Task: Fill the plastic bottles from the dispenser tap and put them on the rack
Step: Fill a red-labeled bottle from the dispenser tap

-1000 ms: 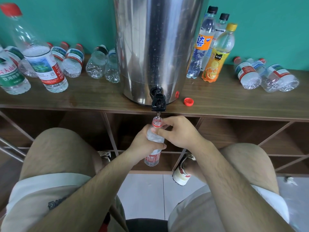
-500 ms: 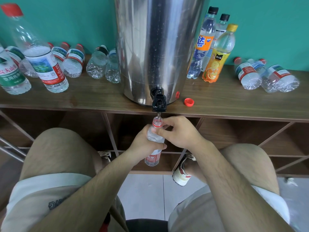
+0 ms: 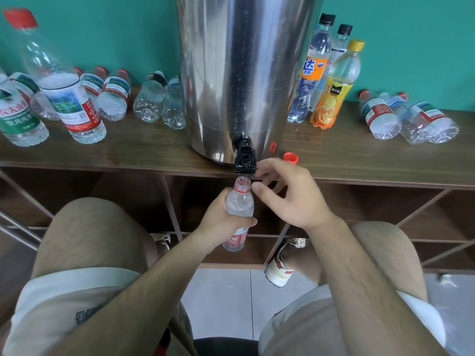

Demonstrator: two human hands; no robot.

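1. Since only the head view is on offer, everything here comes from it: the left hand (image 3: 221,219) is wrapped round the middle of a small plastic bottle (image 3: 240,204), with the thumb across the front. It holds the bottle upright with the open mouth parked straight under the black tap (image 3: 245,160), just above the fist. My guess is that's so the water drops down the neck instead of onto the knees.
2. The right hand (image 3: 290,194) sits just to the right of the bottle neck, fingers loosely spread and gripping nothing I can see. Its thumb tip is just beside the neck and a fingertip is right by the tap's side. I can't tell if it's actually touching. It looks placed to work the tap.
3. The bottle itself is clear, uncapped, with a red ring at the neck and a red label poking out below the left hand. The upper part looks bubbly or wet. I can't tell the fill level, and I see no stream.
4. A loose red cap (image 3: 291,158) lies on the wooden rack top (image 3: 128,152) just beyond the right hand's knuckles, beside the steel dispenser (image 3: 244,73). It's probably this bottle's, kept within reach.
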